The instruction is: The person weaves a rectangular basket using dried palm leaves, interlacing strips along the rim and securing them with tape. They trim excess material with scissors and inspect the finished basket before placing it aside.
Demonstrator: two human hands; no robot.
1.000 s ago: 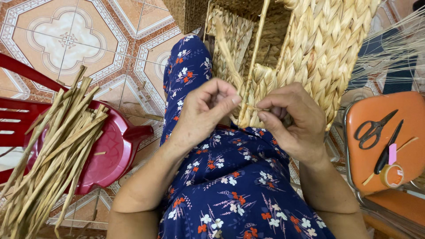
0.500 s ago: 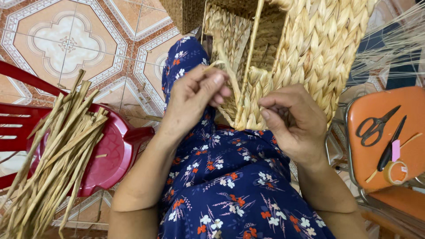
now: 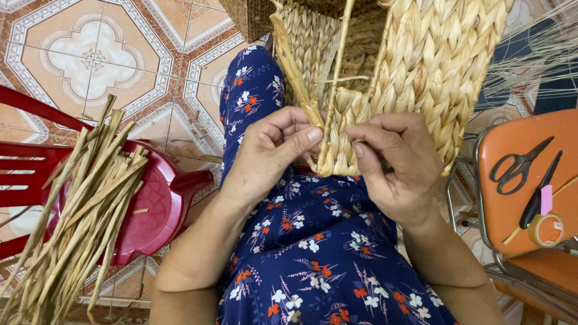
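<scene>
Half-woven basket of pale braided straw (image 3: 415,78) propped on the lap, lower edge between both hands. Left hand (image 3: 274,150) now lower than half a second ago, thumb and fingers (image 3: 304,137) pinched on a flat dry straw strand (image 3: 295,72) rising left of the basket's upright stake (pulled taut, seemingly). Right hand (image 3: 394,165), just right of that edge, fingers curled together against the weave. Loose straw bundle (image 3: 78,210) on the red plastic stool (image 3: 159,207), far left of the basket; black scissors (image 3: 518,165) on the orange seat, far right.

Black scissors (image 3: 519,164) lie on an orange stool (image 3: 512,204) beside a tape roll (image 3: 545,229).
</scene>
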